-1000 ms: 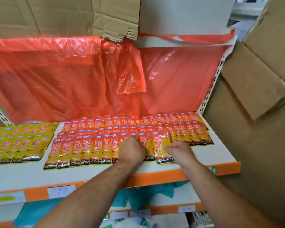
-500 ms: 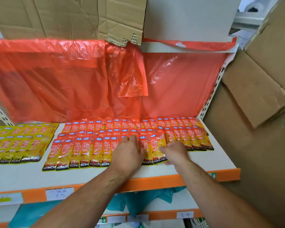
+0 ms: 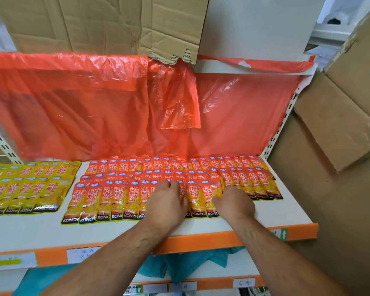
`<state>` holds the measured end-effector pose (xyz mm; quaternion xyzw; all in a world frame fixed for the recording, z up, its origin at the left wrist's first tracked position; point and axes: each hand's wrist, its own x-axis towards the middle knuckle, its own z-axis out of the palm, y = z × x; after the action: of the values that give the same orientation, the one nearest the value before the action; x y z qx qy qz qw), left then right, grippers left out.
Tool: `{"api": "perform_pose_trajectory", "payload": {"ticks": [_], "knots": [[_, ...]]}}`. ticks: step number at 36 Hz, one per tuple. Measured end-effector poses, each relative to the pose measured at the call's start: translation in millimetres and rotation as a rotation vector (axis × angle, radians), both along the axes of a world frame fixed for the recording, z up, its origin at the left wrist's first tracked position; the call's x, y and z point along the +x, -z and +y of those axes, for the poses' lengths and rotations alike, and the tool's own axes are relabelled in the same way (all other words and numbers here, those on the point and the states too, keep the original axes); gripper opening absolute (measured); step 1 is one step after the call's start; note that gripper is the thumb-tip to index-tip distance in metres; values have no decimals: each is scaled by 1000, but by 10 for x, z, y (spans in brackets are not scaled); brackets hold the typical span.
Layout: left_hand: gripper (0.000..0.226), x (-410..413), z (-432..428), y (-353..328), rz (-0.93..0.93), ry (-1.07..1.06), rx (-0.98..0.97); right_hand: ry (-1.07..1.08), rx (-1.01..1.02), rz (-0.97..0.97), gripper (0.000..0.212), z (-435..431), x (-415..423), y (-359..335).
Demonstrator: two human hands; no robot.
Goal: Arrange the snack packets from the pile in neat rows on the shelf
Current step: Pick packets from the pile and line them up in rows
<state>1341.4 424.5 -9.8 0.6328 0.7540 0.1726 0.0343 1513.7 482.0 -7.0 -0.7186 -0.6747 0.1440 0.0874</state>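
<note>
Packets (image 3: 203, 197) have straightened between left hand (image 3: 167, 201) and right hand (image 3: 233, 202).

free: bare shelf (image 3: 286, 214) front-right | blocked: orange packets (image 3: 115, 199) centre, red plastic sheet (image 3: 94, 114) behind, cardboard (image 3: 340, 135) right

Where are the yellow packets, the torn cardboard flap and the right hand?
yellow packets (image 3: 30, 186), head view, middle of the group.
torn cardboard flap (image 3: 171, 41), head view, its lower half.
right hand (image 3: 236, 202), head view, back of the hand.

Yellow packets (image 3: 26, 189) run off the left edge.
</note>
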Motion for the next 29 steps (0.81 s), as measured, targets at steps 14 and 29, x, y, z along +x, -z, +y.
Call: {"api": "perform_pose_trajectory", "payload": {"ticks": [14,29], "knots": [[59,-167,-127,16,103,15,34,-319,232,52,48,-177,-198,7],[66,-996,-965,24,120,-259,64,-649,192,59,61,-657,-1161,-26]]}}
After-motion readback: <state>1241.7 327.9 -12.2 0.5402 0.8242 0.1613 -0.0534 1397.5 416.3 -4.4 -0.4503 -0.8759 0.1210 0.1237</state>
